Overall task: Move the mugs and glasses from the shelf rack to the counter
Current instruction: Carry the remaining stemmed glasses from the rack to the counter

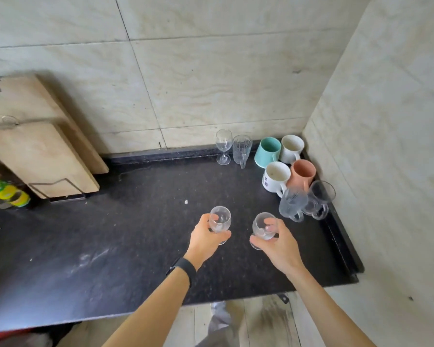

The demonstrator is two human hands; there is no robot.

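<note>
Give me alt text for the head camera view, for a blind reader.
A person's left hand and right hand each grip a wine glass, the left glass and the right glass, over a black counter. Ceramic mugs, two glass mugs, a third wine glass and a tumbler stand in its far right corner; wooden boards lean at left.

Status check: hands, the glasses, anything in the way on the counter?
Left hand grips left wine glass; right hand grips right wine glass. Both over the counter. Mugs stand grouped at back right, apart from the hands.
</note>
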